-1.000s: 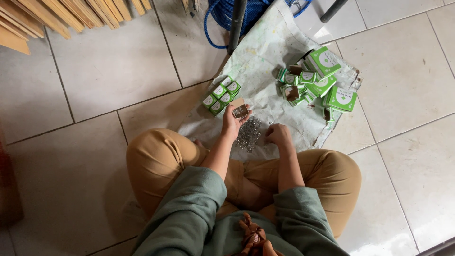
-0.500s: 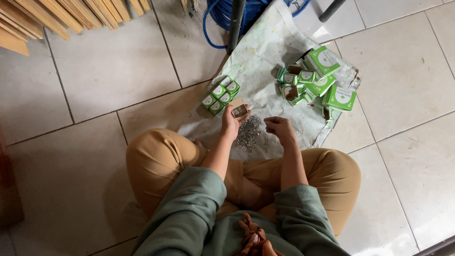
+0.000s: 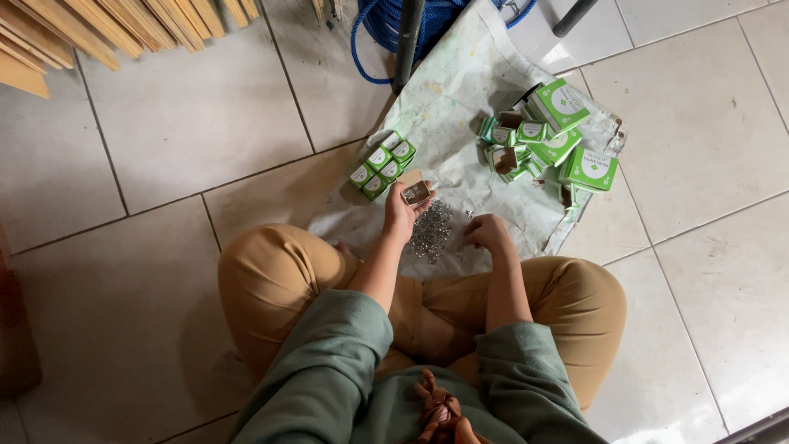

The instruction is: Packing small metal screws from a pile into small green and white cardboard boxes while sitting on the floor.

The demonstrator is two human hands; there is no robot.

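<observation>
I sit cross-legged on a tiled floor with a crumpled white sheet [image 3: 460,99] spread in front of me. My left hand [image 3: 401,215] holds a small open cardboard box [image 3: 414,191] that has small metal pieces inside. A pile of small shiny metal pieces [image 3: 430,233] lies on the sheet just in front of my knees. My right hand [image 3: 486,233] rests curled at the right edge of that pile, fingers closed as if pinching pieces; what it holds is too small to tell.
A neat group of small green-and-white boxes [image 3: 382,163] lies left of the held box. A loose heap of green boxes [image 3: 546,136], some open, sits at the sheet's right. Blue rope coil [image 3: 386,25] and dark poles [image 3: 408,41] are behind. Wooden slats [image 3: 99,29] lie top left.
My right hand has shifted slightly along the pile's right edge. My left hand still holds the small box in nearly the same place.
</observation>
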